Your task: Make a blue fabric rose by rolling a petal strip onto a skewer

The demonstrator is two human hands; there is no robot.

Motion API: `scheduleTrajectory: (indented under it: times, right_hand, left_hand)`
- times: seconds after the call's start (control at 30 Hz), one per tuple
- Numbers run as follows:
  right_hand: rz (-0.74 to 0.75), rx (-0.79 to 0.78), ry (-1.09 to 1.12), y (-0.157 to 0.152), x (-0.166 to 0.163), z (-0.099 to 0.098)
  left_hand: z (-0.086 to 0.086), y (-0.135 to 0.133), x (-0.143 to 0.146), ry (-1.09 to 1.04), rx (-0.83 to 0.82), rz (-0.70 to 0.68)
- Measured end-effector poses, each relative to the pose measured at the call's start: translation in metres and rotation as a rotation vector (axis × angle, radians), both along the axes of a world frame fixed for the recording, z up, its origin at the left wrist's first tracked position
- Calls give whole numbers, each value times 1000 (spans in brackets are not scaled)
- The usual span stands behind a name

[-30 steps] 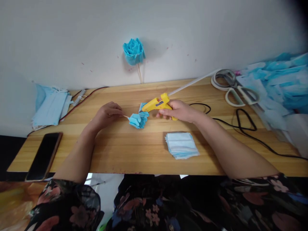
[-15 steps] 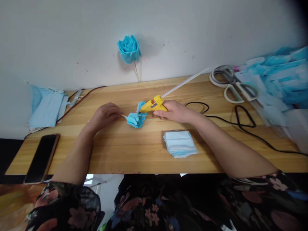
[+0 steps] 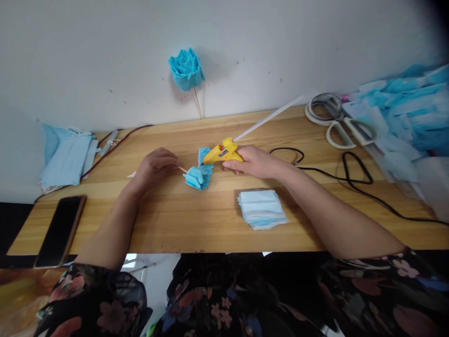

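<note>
My left hand pinches a thin wooden stick that carries a half-made blue fabric flower, lying low over the wooden desk. My right hand grips a yellow glue gun with a long clear glue stick at its back. The gun's nozzle points left and touches the top of the flower. A stack of cut pale blue squares lies just in front of my right forearm.
A finished blue flower on a stick leans against the wall. Face masks lie at the left, a phone at the front left edge. Scissors, a black cable and a heap of blue fabric are at the right.
Both hands, the flower and the glue gun have shifted slightly left. The flower has turned a little on its stick under the nozzle.
</note>
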State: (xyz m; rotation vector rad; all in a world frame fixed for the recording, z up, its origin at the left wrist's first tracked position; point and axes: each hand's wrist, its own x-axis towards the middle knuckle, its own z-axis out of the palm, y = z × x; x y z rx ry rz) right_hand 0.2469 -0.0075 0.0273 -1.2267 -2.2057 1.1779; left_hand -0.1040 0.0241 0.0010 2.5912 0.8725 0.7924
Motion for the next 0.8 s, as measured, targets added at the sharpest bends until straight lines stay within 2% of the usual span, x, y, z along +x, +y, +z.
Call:
scheduleTrajectory:
  times: [0.27, 0.57, 0.8]
  right_hand:
    - [7, 16, -24, -1, 0, 2]
    - [11, 65, -51, 0, 0, 1]
    - [-4, 41, -54, -1, -1, 3]
  left_hand:
    - [-6, 0, -1, 42, -16, 1]
    - [-3, -1, -1, 78, 6, 13]
    - [-1, -2, -3, 73, -33, 1]
